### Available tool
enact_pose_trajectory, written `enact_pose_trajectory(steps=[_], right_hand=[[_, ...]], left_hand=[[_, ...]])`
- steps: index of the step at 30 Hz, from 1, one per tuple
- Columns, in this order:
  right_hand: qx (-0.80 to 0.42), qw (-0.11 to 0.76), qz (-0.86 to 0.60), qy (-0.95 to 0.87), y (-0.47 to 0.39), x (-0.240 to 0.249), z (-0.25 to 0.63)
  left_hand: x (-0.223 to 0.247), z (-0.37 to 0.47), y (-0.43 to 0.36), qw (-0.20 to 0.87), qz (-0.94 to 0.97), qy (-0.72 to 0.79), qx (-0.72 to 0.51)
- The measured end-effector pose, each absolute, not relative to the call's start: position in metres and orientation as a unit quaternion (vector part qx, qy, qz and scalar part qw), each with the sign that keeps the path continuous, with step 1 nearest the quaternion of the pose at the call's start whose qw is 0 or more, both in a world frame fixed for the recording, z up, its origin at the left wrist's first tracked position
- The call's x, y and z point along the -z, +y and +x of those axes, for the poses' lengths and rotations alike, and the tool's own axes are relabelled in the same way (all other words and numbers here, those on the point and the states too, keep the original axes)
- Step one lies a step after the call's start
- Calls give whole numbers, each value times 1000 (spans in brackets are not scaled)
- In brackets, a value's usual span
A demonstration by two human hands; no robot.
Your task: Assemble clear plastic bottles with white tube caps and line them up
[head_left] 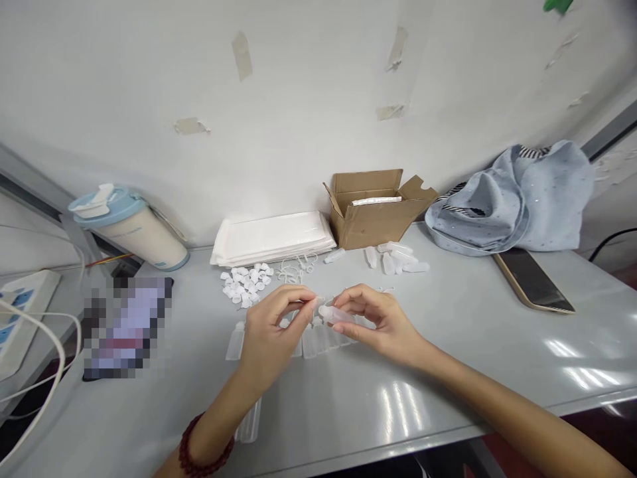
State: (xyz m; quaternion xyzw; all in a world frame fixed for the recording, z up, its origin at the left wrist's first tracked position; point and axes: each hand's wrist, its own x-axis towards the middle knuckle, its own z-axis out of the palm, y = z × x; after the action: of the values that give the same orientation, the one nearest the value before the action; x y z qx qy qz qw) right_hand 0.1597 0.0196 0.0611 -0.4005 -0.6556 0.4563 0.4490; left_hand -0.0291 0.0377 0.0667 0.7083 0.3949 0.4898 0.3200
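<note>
Your right hand (383, 325) pinches a small clear plastic bottle (334, 314) above the table (448, 372); your left hand (271, 332) closes fingertips on its small white cap (314, 303). Finished bottles (318, 337) lie beneath; loose caps (246, 284) and empties (398, 259) remain.

small translucent bottle (336, 314), lying sideways, above grey table

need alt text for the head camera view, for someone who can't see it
Two bare hands meet over a grey table: the right hand holds a small clear plastic bottle and the left hand pinches a small piece at its tip. Behind lie a heap of white caps, more bottles, an open cardboard box and a blue-lidded tumbler.
</note>
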Motion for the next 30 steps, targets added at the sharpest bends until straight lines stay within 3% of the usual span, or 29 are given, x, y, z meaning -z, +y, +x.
enact_pose_trajectory(steps=[11, 30], right_hand=[[-415, 418, -453, -669, 20, -51, 161], [-493, 439, -425, -620, 21, -50, 160]], left_hand=[[-69, -27, 34, 207, 811, 320, -444], [-62, -31, 33, 25, 909, 205, -361]])
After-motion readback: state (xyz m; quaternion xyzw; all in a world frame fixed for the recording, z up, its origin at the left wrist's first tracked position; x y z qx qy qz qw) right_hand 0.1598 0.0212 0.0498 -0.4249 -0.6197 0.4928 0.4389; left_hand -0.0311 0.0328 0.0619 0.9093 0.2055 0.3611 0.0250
